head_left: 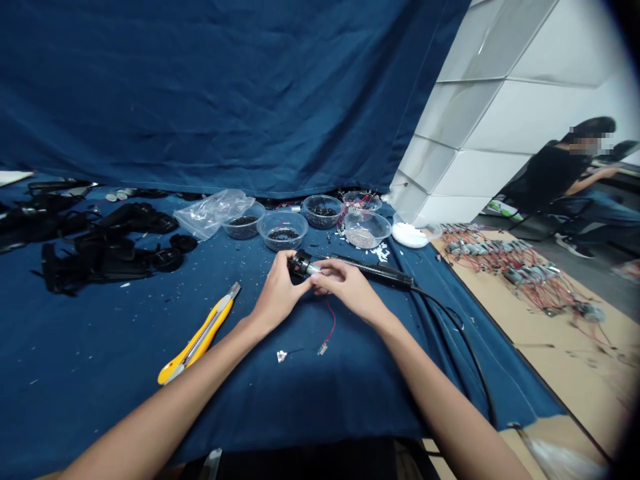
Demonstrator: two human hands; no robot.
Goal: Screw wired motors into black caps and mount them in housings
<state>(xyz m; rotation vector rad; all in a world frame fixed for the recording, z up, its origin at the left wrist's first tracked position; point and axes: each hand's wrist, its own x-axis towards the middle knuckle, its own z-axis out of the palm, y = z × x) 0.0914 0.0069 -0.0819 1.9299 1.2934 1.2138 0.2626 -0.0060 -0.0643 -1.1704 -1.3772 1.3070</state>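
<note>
Near the middle of the table, my left hand (281,291) is closed around a black round plastic housing (300,264). My right hand (350,288) pinches a small silver cylinder, apparently a motor (313,269), against the housing's right side. The fingers partly cover where these two meet. A thin red wire (332,320) hangs below the hands, with a small connector piece (323,349) at its end. Just behind my right hand lies a black pen-shaped tool (385,272) with a cable. A yellow utility knife (200,337) rests left of my left forearm.
Clear bowls (283,231) of small black parts, a bowl of metal bits (361,230) and a dish of white material (410,235) line the back. Black parts (115,240) and a plastic bag (215,210) lie left. Wired motors (520,257) cover cardboard at right; a person (545,170) sits beyond.
</note>
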